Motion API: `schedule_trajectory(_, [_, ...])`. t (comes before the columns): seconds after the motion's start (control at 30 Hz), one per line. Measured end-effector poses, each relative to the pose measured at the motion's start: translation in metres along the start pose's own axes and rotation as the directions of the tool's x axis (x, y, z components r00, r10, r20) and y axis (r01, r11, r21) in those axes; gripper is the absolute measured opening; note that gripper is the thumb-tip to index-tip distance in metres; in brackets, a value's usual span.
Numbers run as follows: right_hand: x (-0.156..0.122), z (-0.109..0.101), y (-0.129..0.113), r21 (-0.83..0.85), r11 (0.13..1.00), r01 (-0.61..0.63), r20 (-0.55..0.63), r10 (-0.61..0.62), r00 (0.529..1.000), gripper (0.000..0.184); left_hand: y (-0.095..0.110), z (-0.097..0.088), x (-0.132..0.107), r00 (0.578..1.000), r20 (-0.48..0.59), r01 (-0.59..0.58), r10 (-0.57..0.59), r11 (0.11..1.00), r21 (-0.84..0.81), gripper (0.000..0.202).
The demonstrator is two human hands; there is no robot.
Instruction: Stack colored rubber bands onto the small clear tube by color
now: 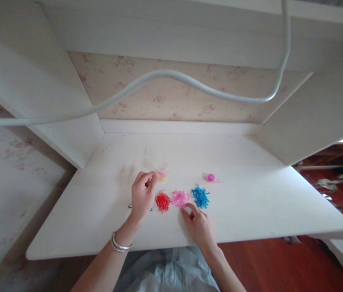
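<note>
Three small piles of looped bands, likely rubber bands, lie in a row on the white desk (250, 211): a red pile (162, 201), a pink pile (180, 198) and a blue pile (201, 196). Beyond the red pile, my left hand (143, 192) is closed in a pinch. At its fingertips is a tiny purplish strip, over a small yellow and clear thing (162, 176) whose kind I cannot make out. My right hand (200, 227) has thumb and forefinger drawn together at the near edge of the pink pile. Whatever lies between those fingertips is too small to name.
A round magenta object (210, 177) with a thin loop sits behind the blue pile. Dark, thin bits (130, 206) lie by my left wrist. A white cable (165, 74) hangs across the view above the desk. White side panels (320, 105) enclose the desk's back.
</note>
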State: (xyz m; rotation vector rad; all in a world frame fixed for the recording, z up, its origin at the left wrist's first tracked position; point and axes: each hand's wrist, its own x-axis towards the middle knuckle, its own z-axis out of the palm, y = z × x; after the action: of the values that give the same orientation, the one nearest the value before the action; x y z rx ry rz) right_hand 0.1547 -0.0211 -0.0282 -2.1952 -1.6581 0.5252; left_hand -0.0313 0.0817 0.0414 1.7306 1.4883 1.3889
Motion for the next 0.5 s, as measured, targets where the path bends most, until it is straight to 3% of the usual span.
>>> schedule_trajectory(0.27, [0.002,0.011,0.007,-0.077,0.996,0.053,-0.094,-0.06,0.994,0.038,0.004,0.02,0.033,1.0,-0.008,-0.026,0.026,1.0,0.016,0.026])
schedule_trajectory(0.5, [0.002,0.011,0.011,0.09,0.996,0.027,-0.143,-0.014,0.99,0.043,-0.007,0.028,0.036,1.0,0.011,-0.028,0.027,0.996,0.086,0.025])
